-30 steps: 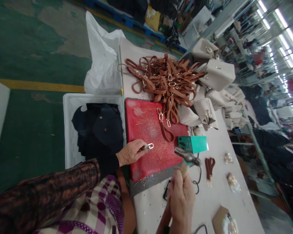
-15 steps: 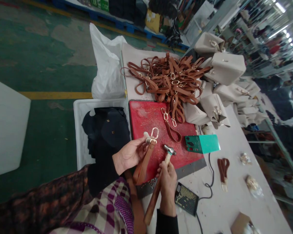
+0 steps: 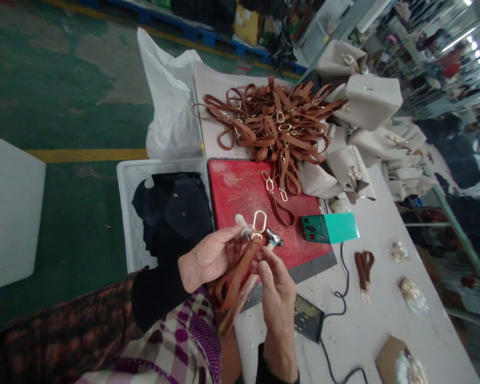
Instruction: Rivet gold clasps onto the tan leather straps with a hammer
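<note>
My left hand [image 3: 210, 258] pinches a brown leather strap loop [image 3: 237, 277] near its gold oval clasp [image 3: 260, 221]. A small tool with a white-wrapped end [image 3: 240, 220] sticks up from the same fingers. Beside it, my right hand [image 3: 278, 298] is half curled, its fingertips at the handle of a hammer [image 3: 273, 237] close against the strap. The hammer's wooden handle slants down to the left, blurred, and is partly covered by fingers. Under both hands lies a red work mat [image 3: 234, 184]. Another strap with a clasp [image 3: 280, 209] rests on it.
A heap of brown straps [image 3: 272, 125] lies beyond the mat, with beige bags [image 3: 370, 101] at its right. A white bin [image 3: 122, 213] with dark pieces stands left. A green device [image 3: 330, 228], a cord and a small dark box [image 3: 309, 318] are on the right.
My right hand's grip has loosened and its fingers have come up to the strap. The hammer head has moved left beside the clasp, and its handle has swung left.
</note>
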